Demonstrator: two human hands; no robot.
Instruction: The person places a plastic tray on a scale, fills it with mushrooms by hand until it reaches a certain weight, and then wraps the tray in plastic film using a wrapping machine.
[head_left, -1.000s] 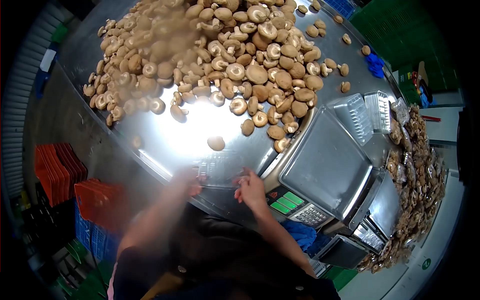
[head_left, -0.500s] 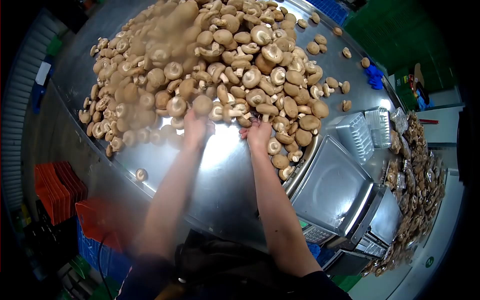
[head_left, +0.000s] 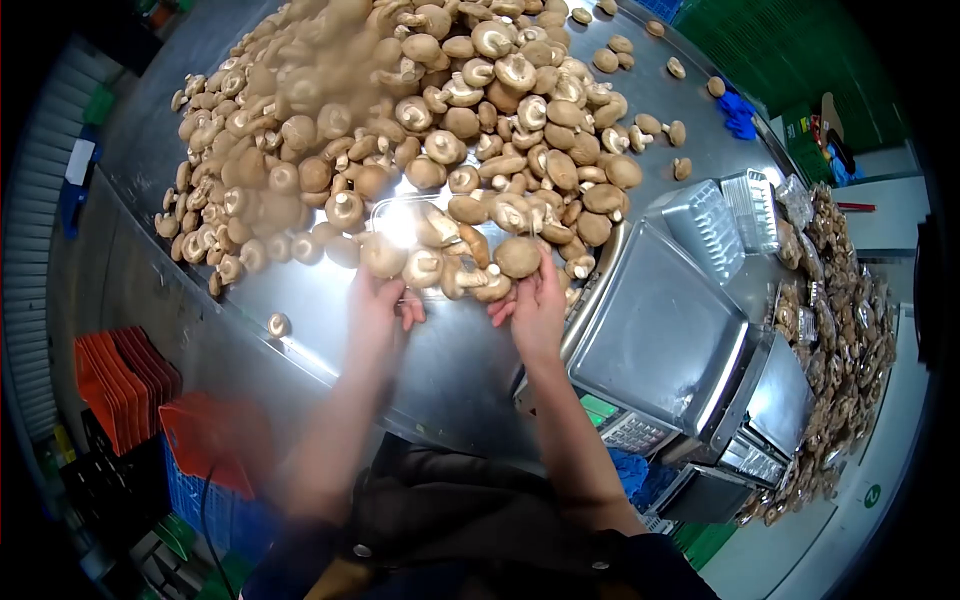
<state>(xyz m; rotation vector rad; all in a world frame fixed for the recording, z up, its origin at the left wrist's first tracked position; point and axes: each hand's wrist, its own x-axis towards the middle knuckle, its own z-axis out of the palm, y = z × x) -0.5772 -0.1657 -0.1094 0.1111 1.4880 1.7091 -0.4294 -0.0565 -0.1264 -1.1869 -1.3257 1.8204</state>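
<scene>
Brown mushrooms (head_left: pixel 445 147) lie heaped across a metal table (head_left: pixel 440 385). At the near edge of the heap, a clear plastic tray (head_left: pixel 435 297) with several mushrooms in it sits between my hands. My left hand (head_left: pixel 380 305) grips the tray's left side, its thumb beside a round mushroom cap (head_left: pixel 384 255). On the right side, my right hand (head_left: pixel 535 305) is closed on the tray, with its fingers against another broad cap (head_left: pixel 517 257). Glare and a blur in the view hide part of the tray's rim.
A scale (head_left: pixel 660 320) with a steel plate stands at the right, beside stacked clear trays (head_left: pixel 708 230). Packed mushrooms (head_left: pixel 840 370) lie farther right. Orange crates (head_left: pixel 125 390) are at the lower left. A blue glove (head_left: pixel 738 115) rests near the far edge.
The clear tray with mushrooms now shows between my hands. Both hands have come lower in the view and closed on its sides. The scene has shifted slightly with the head.
</scene>
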